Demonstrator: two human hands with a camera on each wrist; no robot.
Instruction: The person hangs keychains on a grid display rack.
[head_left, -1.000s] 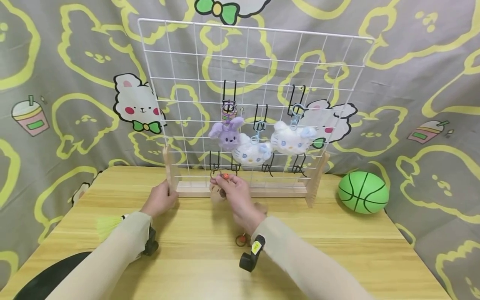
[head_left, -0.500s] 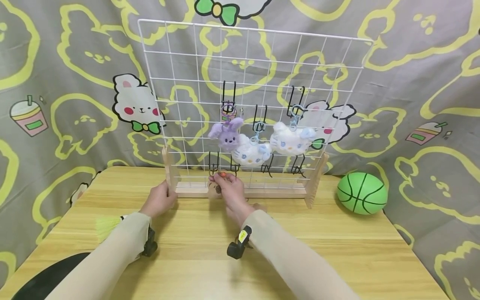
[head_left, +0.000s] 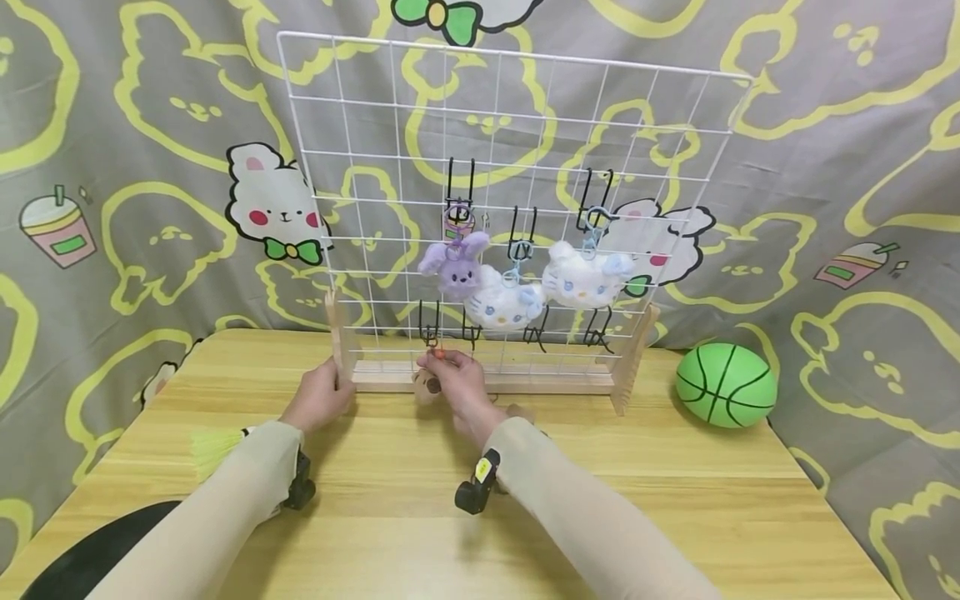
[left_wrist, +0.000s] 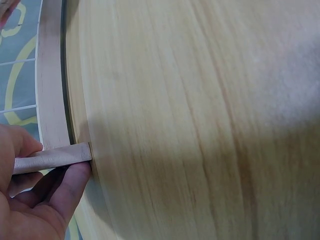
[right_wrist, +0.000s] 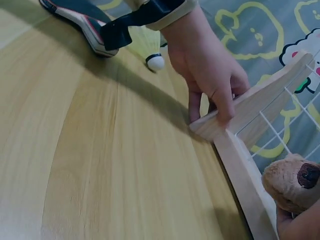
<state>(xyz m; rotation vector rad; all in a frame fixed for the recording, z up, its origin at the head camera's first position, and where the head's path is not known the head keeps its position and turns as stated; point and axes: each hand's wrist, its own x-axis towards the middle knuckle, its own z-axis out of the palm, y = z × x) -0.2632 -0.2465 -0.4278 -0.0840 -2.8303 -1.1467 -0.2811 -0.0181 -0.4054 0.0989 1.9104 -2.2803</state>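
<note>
My left hand [head_left: 318, 397] grips the left wooden foot [left_wrist: 55, 157] of a white wire grid rack [head_left: 360, 104], thumb and fingers on either side of the wood. With its fingertips, my right hand [head_left: 463, 387] pinches a brown plush keychain [head_left: 424, 390] near its orange bead [head_left: 439, 354]. Its ring overlaps the lower left black hook [head_left: 429, 321] in the head view. Below the fingers dangles the plush animal [right_wrist: 285, 182], its dark nose showing in the right wrist view. Part of another brown thing [head_left: 519, 412] shows behind my right wrist.
Higher hooks carry a purple rabbit plush [head_left: 459, 273] and two white cat plushes [head_left: 502, 307]. A green ball [head_left: 726, 385] sits at the right. At the left are a yellow shuttlecock [right_wrist: 150, 52] and a black racket-like thing [head_left: 105, 554], partly behind my left arm.
My right hand has shifted left, bringing the keychain's ring to the lower left hook. The plush now hangs more plainly in view below the fingers. My left hand stays on the foot.
</note>
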